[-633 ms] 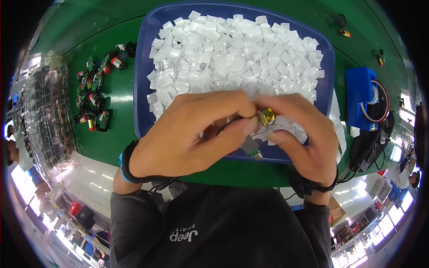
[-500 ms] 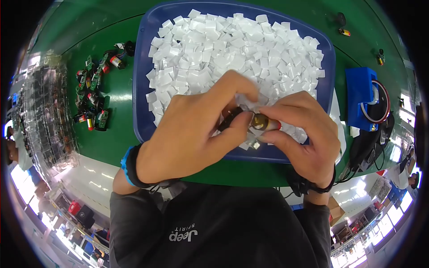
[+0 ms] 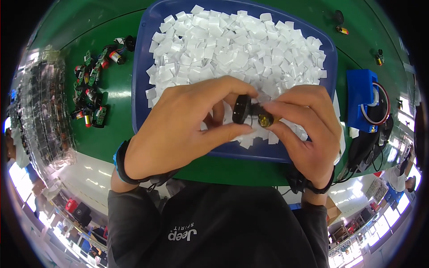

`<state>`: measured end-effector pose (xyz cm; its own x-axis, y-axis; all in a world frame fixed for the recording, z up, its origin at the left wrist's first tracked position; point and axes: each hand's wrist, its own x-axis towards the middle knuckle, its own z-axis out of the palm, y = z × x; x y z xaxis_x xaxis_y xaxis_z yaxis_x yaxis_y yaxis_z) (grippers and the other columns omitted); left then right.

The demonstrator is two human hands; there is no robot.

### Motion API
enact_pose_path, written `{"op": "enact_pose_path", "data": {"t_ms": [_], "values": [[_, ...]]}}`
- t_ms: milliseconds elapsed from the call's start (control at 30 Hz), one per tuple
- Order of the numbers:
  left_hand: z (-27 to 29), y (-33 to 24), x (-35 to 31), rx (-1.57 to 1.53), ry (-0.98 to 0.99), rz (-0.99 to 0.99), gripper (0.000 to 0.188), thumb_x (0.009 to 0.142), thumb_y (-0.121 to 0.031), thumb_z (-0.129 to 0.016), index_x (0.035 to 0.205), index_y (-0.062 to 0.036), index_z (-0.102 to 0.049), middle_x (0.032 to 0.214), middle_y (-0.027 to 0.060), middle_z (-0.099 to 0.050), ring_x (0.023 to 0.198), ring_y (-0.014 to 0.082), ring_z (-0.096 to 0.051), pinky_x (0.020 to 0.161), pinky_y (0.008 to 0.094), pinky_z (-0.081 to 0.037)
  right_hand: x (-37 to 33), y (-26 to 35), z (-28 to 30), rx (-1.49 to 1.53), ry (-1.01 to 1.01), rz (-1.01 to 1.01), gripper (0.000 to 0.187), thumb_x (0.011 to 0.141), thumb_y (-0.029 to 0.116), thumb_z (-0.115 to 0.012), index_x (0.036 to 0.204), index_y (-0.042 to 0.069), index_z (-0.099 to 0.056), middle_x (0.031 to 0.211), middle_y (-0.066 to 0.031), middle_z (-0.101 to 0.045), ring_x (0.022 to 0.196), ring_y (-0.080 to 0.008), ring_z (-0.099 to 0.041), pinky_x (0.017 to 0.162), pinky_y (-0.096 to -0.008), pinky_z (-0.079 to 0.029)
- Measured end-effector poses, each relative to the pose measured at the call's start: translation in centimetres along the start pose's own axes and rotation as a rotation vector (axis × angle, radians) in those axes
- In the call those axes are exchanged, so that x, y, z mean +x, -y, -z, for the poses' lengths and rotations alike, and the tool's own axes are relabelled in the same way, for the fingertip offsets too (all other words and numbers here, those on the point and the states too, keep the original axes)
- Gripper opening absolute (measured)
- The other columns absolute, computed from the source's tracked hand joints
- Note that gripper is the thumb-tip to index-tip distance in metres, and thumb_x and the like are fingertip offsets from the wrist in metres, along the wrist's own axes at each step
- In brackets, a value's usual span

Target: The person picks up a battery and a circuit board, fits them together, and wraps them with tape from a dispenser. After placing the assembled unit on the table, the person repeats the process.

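Note:
Over the tray, my left hand (image 3: 185, 120) curls its thumb and index finger around the edge of a black disc-shaped part (image 3: 241, 109), which stands on edge. Beside it, my right hand (image 3: 308, 127) pinches a small battery (image 3: 265, 119) between thumb and fingers. The battery's shiny brassy end shows; the rest is mostly covered by my fingers. A thin dark lead seems to run between disc and battery, though blur hides how they join. Beneath both hands, many small white square pieces (image 3: 223, 49) fill a blue tray (image 3: 138, 85).
On the green table (image 3: 118, 147), several small assemblies of batteries, green boards and black parts (image 3: 91, 91) lie left of the tray. A blue holder with a ring-shaped roll (image 3: 362, 100) stands at right. Two more small battery pieces (image 3: 342, 30) (image 3: 379, 58) lie far right. Clear plastic trays (image 3: 47, 107) are stacked at left.
The black disc has turned and come into fuller view between the left fingers. The battery has tilted, its brassy end facing more toward me, and its red end is now hidden.

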<state>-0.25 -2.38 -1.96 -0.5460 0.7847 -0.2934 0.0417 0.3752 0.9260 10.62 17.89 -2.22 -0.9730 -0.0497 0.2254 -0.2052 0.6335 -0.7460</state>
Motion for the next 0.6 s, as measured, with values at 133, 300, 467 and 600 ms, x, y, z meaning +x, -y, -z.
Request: {"op": "enact_pose_path", "data": {"t_ms": [133,300,467,600], "values": [[0.5,0.2,-0.2,0.068,-0.008,-0.079,0.046,0.071,-0.002,-0.082,0.115,-0.0047,-0.067,0.089,0.0032,-0.066,0.074,0.0088,-0.06,0.065,0.0238,-0.053,0.0,0.2,-0.4,0.007,0.016,0.022,0.033,0.069,-0.003,-0.08,0.098,0.002,-0.064,0.094,-0.0109,-0.068,0.089,-0.0268,-0.062,0.089,-0.0452,-0.052],[0.6,0.6,0.1,-0.049,-0.004,-0.171,0.052,0.068,-0.003,-0.085,0.116,-0.0016,-0.065,0.096,0.005,-0.069,0.08,0.0104,-0.064,0.067,0.025,-0.055,0.0,0.2,-0.9,0.084,-0.08,0.153,0.031,0.072,-0.002,-0.079,0.097,0.003,-0.061,0.088,-0.0121,-0.072,0.095,-0.0289,-0.064,0.089,-0.0495,-0.054],[0.9,0.1,-0.3,-0.301,0.075,-0.051,0.044,0.08,-0.004,-0.078,0.12,0.003,-0.061,0.106,0.0098,-0.068,0.086,0.014,-0.067,0.068,0.0253,-0.057,-0.1,1.8,-0.6,0.043,-0.143,0.194,0.028,0.074,0.003,-0.079,0.096,0.003,-0.062,0.087,-0.0151,-0.074,0.099,-0.0318,-0.068,0.08,-0.0434,-0.058],[0.8,0.3,0.0,-0.588,0.205,-0.018,0.036,0.092,-0.002,-0.063,0.125,0.0058,-0.054,0.111,0.0127,-0.064,0.092,0.0165,-0.067,0.068,0.0263,-0.059,-0.6,1.9,-1.5,-0.052,-0.214,0.267,0.025,0.074,0.003,-0.078,0.094,0.002,-0.064,0.088,-0.0156,-0.073,0.094,-0.0322,-0.07,0.072,-0.0378,-0.06]]}}
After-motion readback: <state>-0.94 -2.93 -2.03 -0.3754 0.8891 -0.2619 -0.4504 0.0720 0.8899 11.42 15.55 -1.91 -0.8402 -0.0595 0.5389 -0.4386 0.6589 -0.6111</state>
